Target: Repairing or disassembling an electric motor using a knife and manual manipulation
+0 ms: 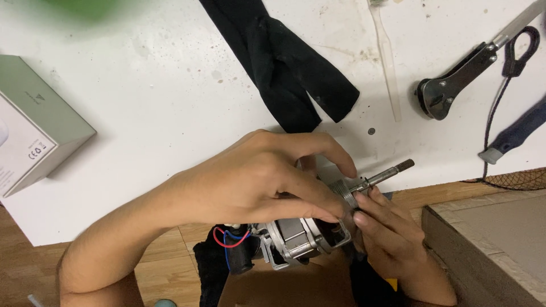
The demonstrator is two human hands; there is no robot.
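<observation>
Lower centre of the frame: a small electric motor (296, 239) is held at the near edge of the white worktop (170, 113), over the wooden floor (165, 250). Its metal shaft (387, 172) points toward the upper right, threaded at the tip. Red and blue wires (230, 239) leave the motor's left end, beside a black part.

Left hand (256, 182): it lies over the top of the motor, fingers curled down. Its grip is pressed on the ribbed collar (346, 193) at the base of the shaft, fingertips against the metal.

Right hand (387, 233): it comes up from below at lower right. Its fingers are closed against the front end of the motor, just under the shaft, touching the left fingertips. How far they wrap round the housing cannot be told.

Rest of the worktop:
- A black cloth (290, 68), forked into two ends, lies at upper centre, just above the left hand.
- A clear plastic strip (388, 62) lies to its right.
- A black-handled tool (455, 79) with a metal blade sits at upper right.
- A black cord (500, 96) and a blue handle (520, 129) lie at the right edge.
- A grey and white box (34, 125) stands at the left edge, well apart from the hands.
</observation>
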